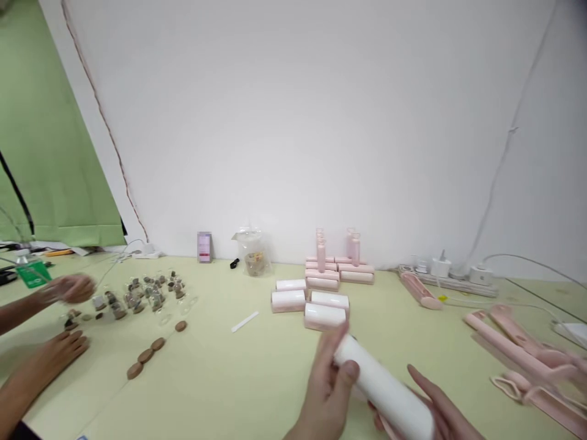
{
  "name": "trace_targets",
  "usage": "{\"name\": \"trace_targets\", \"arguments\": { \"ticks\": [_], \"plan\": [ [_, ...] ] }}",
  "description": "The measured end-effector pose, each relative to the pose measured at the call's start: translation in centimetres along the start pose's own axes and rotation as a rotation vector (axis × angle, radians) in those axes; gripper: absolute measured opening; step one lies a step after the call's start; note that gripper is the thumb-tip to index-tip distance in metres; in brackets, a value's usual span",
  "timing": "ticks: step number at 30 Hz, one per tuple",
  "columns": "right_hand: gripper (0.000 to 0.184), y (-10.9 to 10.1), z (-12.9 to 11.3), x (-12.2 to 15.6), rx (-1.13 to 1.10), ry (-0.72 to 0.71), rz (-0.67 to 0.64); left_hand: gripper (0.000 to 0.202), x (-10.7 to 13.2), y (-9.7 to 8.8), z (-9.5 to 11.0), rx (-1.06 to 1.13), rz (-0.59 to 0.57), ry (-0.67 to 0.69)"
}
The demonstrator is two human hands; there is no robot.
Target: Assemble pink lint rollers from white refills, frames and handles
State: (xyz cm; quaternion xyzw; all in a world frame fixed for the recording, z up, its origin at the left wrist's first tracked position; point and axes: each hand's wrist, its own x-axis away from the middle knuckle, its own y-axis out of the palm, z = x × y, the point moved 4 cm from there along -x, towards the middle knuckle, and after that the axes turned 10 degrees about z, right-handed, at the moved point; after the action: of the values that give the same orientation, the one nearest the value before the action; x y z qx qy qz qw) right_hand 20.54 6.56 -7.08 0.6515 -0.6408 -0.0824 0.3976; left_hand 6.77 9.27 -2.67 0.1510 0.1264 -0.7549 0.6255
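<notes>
My left hand (328, 388) grips the upper end of a white paper roll (387, 391) that slants down to the right. My right hand (440, 409) supports the roll's lower end from below, its fingers curled under it. Just beyond the hands lie several white rolls in pink holders (309, 302). More pink pieces are stacked behind them (339, 266).
Pink roller handles (523, 348) lie at the right, and a power strip with plugs (452, 278) sits near the wall. At the left another person's hands (64, 290) work among small glass bottles (137, 296) and cork stoppers (147, 355). A plastic bag (252, 253) stands by the wall.
</notes>
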Motion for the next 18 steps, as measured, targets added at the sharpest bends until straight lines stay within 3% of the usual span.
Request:
{"name": "trace_targets", "arguments": {
  "ticks": [3, 7, 13, 18],
  "plan": [
    [0.053, -0.7, -1.9, -0.2, -0.061, -0.194, 0.076, 0.047, 0.3, -0.4, 0.6, -0.144, 0.139, 0.217],
    [0.06, -0.6, -2.3, 0.4, -0.042, -0.319, 0.159, 0.05, 1.4, 1.1, 0.7, -0.238, 0.068, 0.515],
    [0.054, -0.7, -1.2, 0.1, 0.019, -0.395, 0.122, 0.056, 2.4, 2.1, 0.7, -0.338, 0.049, 0.691],
    [0.08, -0.9, -0.7, 0.1, 0.258, -0.595, 0.087, 0.059, 2.7, 1.9, 0.8, -0.445, 0.107, 0.79]
  ]
}}
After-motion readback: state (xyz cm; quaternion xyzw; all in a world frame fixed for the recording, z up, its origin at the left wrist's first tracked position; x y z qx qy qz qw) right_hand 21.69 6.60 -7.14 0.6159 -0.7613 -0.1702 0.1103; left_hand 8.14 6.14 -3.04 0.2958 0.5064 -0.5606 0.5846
